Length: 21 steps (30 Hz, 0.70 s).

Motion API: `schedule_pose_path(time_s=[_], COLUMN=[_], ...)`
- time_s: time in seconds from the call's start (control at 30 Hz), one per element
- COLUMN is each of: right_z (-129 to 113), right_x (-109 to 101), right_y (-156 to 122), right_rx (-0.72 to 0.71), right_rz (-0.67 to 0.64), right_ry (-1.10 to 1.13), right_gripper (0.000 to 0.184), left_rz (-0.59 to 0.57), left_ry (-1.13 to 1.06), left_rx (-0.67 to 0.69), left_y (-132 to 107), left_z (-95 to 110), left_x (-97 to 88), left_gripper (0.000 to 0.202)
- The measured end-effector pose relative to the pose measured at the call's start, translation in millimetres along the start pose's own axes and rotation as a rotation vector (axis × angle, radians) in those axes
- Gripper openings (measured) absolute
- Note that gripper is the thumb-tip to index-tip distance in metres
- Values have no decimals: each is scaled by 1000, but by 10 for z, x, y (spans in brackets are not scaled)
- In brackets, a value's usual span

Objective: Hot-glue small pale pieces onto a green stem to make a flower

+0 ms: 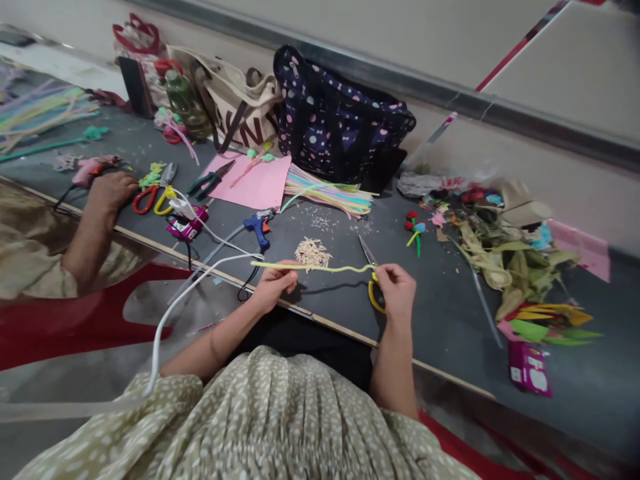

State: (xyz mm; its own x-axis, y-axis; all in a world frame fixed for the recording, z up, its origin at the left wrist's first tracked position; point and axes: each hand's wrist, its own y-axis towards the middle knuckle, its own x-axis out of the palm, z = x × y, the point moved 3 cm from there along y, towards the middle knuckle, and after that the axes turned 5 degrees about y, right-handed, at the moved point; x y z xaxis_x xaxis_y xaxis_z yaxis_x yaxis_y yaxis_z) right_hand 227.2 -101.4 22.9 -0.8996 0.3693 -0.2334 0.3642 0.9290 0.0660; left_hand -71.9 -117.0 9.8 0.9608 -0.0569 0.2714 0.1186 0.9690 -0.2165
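Observation:
A thin yellow-green pipe cleaner (325,268) stretches level between my two hands above the dark table's near edge (340,327). My left hand (274,283) pinches its left part, fingers closed. My right hand (397,288) pinches its right end, fingers closed. Yellow-handled scissors (371,270) lie on the table just under and beside my right hand. A small heap of pale beige bits (313,253) sits right behind the pipe cleaner.
A blue glue gun (257,227), a pink sheet (253,181), pastel straws (330,193), a polka-dot bag (335,113) and a beige tote (235,107) stand behind. Paper leaves and flowers (505,260) lie right. Another person's hand (111,192) rests at left by scissors (150,195).

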Motion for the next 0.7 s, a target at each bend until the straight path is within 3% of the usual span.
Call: schedule_pose_path(time_s=[0.17, 0.33, 0.43, 0.53, 0.63, 0.7], right_z=[49, 40, 58, 45, -22, -97], right_x=[496, 785, 817, 776, 690, 625], right_y=[40, 122, 154, 163, 153, 135], right_rx=[-45, -77, -61, -63, -58, -56], right_rz=[-228, -295, -316, -328, -329, -328], right_ry=[-245, -361, -359, -288, -196, -153], right_gripper=[25, 24, 22, 23, 24, 26], left_rz=[125, 184, 165, 126, 52, -61], left_ry=[181, 214, 305, 503, 736, 876], left_rx=[-73, -62, -16, 122, 350, 464], left_y=[-120, -170, -171, -188, -225, -234], left_z=[-84, -113, -116, -37, 154, 293], left_x=[-252, -368, -399, -358, -193, -15], left_gripper=[30, 28, 24, 19, 18, 22])
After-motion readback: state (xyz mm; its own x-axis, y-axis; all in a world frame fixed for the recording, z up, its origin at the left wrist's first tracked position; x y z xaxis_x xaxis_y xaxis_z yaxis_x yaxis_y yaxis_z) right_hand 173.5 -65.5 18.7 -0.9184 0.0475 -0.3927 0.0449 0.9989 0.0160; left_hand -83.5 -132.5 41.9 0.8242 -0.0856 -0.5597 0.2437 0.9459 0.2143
